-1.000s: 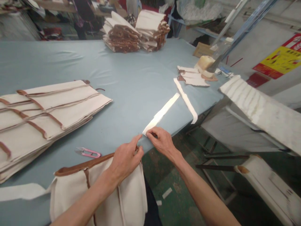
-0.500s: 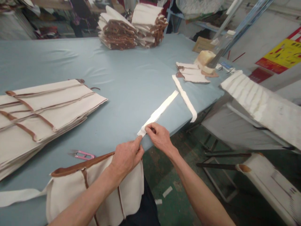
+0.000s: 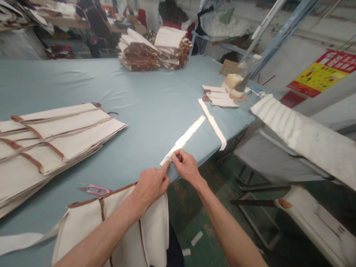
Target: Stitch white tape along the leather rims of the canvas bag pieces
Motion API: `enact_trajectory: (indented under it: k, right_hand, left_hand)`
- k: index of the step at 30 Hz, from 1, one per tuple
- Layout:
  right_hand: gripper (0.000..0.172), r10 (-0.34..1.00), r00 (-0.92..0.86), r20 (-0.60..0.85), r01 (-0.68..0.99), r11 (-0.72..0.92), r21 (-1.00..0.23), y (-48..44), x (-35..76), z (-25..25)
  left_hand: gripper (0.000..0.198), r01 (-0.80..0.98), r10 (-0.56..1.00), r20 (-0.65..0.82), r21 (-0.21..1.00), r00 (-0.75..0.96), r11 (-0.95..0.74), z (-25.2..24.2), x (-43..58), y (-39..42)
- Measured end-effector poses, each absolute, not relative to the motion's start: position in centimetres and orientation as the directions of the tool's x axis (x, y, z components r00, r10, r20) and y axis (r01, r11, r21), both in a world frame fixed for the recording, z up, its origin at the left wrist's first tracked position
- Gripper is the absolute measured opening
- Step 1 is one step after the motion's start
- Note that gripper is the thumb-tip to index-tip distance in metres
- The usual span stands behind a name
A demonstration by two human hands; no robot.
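A stack of long white strips (image 3: 189, 135) lies slantwise on the blue-covered table. At its near end my right hand (image 3: 185, 163) pinches a white strip between thumb and fingertips. My left hand (image 3: 152, 185) has its index finger stretched out to that same end, touching it, with the other fingers curled in and nothing seen in them. Beneath my left forearm, a cream cloth bag piece (image 3: 125, 222) with brown trim hangs over the table's front edge. Pink-handled thread snips (image 3: 96, 189) lie to the left of my left hand.
A pile of cream pieces with brown straps (image 3: 75, 129) covers the table's left side. Another white strip (image 3: 213, 124) lies beyond my right hand. Folded bundles (image 3: 139, 50) stand at the back. A stool-like frame (image 3: 303, 211) stands on the right.
The head view has tilted up slightly, so the table appears lower. Both hands stay at the near end of the strips, my right still pinching, with only slight finger movement.
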State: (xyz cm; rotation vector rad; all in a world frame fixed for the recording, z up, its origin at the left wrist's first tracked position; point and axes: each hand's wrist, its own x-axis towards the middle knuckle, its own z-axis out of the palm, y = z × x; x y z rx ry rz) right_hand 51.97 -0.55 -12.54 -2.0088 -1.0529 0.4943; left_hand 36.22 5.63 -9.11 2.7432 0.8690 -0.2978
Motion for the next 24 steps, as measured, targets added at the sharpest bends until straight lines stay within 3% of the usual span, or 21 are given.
enact_trajectory:
  k: [7, 14, 24]
  right_hand:
    - [0.014, 0.706, 0.708, 0.027, 0.395, -0.364, -0.844, 0.6, 51.2, -13.7]
    - [0.031, 0.621, 0.783, -0.042, 0.237, -0.359, -0.903, 1.5, 54.9, -14.9]
    - [0.035, 0.552, 0.827, 0.104, 0.371, -0.399, -0.839, 5.4, 66.4, -11.3]
  left_hand:
    - [0.052, 0.587, 0.539, -0.259, 0.173, 0.802, -0.791, -8.8, 36.4, 5.7]
    - [0.050, 0.592, 0.540, -0.260, 0.207, 0.801, -0.779, -8.6, 36.4, 5.6]
    - [0.052, 0.611, 0.552, -0.274, 0.225, 0.787, -0.759, -8.9, 36.2, 5.8]
